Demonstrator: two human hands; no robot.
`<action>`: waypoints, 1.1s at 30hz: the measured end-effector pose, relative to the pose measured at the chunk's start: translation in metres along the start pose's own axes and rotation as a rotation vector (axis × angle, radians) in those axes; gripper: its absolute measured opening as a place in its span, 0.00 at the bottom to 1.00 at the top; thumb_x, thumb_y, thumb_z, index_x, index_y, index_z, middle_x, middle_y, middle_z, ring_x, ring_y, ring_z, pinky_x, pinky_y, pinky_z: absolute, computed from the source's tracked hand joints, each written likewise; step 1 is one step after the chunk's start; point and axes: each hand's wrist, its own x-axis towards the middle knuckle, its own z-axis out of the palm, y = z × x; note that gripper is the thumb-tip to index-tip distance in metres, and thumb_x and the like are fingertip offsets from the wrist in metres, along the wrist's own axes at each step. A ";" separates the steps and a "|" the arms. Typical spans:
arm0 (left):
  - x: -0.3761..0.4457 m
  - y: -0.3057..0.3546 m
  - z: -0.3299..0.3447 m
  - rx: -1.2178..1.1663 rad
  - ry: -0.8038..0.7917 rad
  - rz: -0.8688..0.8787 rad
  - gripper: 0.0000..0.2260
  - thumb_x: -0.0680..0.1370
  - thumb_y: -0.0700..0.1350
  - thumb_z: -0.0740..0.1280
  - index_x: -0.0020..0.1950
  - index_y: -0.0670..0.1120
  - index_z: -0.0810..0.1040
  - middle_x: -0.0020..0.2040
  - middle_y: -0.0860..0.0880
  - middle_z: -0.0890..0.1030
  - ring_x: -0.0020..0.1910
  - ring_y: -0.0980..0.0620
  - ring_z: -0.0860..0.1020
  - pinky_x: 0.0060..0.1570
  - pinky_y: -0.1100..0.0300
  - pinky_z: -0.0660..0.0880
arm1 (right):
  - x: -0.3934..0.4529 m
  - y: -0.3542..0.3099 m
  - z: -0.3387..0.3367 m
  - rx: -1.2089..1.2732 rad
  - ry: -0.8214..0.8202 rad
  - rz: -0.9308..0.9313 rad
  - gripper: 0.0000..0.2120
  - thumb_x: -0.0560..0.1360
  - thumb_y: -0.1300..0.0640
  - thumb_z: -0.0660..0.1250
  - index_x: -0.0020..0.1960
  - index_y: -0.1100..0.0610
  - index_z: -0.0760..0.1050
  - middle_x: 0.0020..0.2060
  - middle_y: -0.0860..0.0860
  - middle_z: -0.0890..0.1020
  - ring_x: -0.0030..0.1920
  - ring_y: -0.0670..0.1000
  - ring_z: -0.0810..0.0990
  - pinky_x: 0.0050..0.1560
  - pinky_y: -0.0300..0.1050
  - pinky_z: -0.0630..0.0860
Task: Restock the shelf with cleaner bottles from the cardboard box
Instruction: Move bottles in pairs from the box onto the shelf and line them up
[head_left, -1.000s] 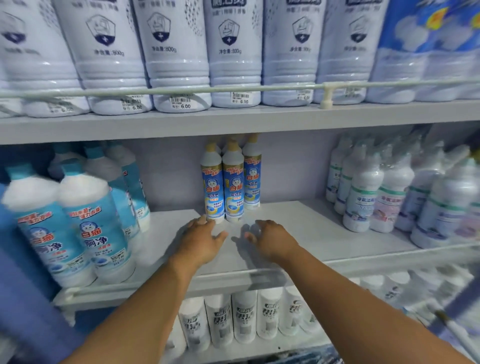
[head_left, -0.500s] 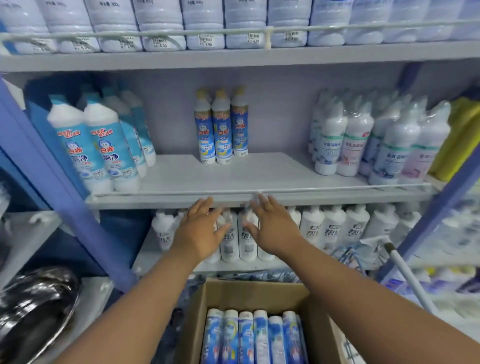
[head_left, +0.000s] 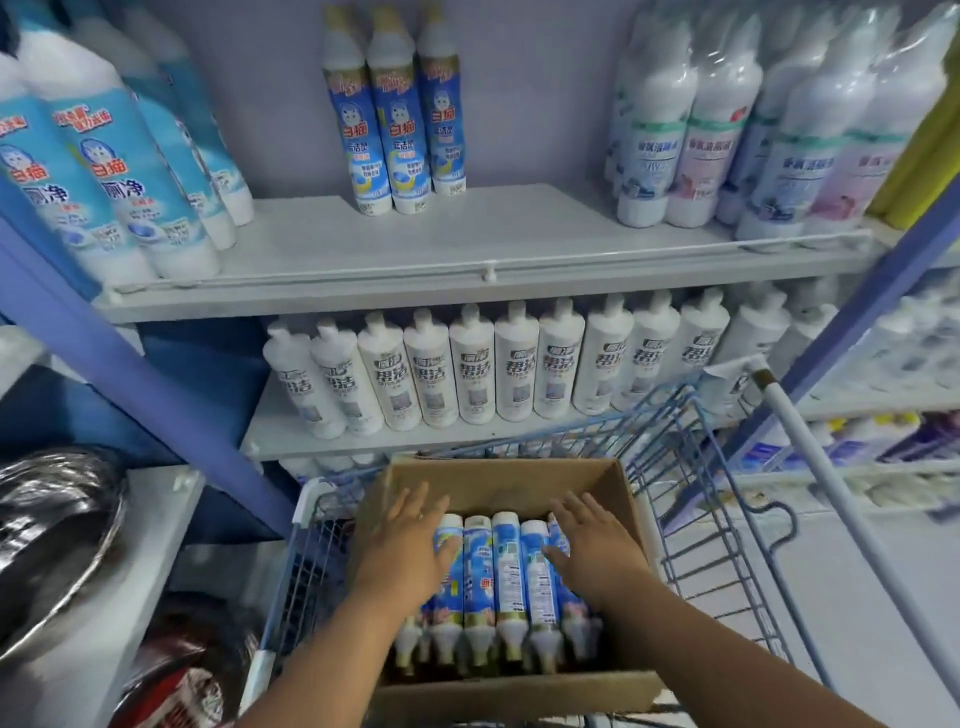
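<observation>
A row of blue-labelled cleaner bottles (head_left: 506, 577) lies flat in the open cardboard box (head_left: 618, 486), caps toward the near wall, right under the spread fingers (head_left: 415, 506), while three matching bottles (head_left: 395, 119) stand upright on the shelf (head_left: 467, 249) well beyond the fingertips.

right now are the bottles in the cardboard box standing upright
No, the bottles lie on their sides in the cardboard box, side by side, caps toward the near wall.

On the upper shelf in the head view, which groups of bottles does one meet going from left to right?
Large light-blue cleaner bottles → three slim blue bottles with yellowish caps → shrink-wrapped white bottles → yellow item at the right edge, mostly cut off.
</observation>
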 end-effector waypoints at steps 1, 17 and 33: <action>-0.001 -0.003 0.011 -0.005 -0.026 -0.014 0.28 0.82 0.61 0.56 0.81 0.55 0.58 0.82 0.52 0.49 0.81 0.50 0.47 0.77 0.50 0.53 | 0.002 0.003 0.013 0.008 -0.027 0.028 0.34 0.82 0.38 0.53 0.82 0.50 0.47 0.82 0.51 0.48 0.81 0.54 0.45 0.79 0.52 0.51; 0.062 0.008 0.181 -0.079 -0.373 0.114 0.28 0.81 0.56 0.63 0.79 0.51 0.62 0.78 0.50 0.62 0.77 0.49 0.60 0.73 0.56 0.59 | 0.061 0.054 0.146 0.520 -0.222 0.460 0.31 0.81 0.45 0.61 0.80 0.53 0.55 0.70 0.57 0.71 0.66 0.56 0.75 0.67 0.51 0.72; 0.140 0.028 0.281 0.621 -0.388 1.215 0.30 0.64 0.52 0.79 0.65 0.55 0.78 0.66 0.47 0.75 0.70 0.43 0.68 0.71 0.45 0.66 | 0.118 0.080 0.211 0.731 -0.261 0.672 0.23 0.77 0.48 0.69 0.68 0.57 0.74 0.61 0.55 0.81 0.59 0.55 0.81 0.53 0.42 0.75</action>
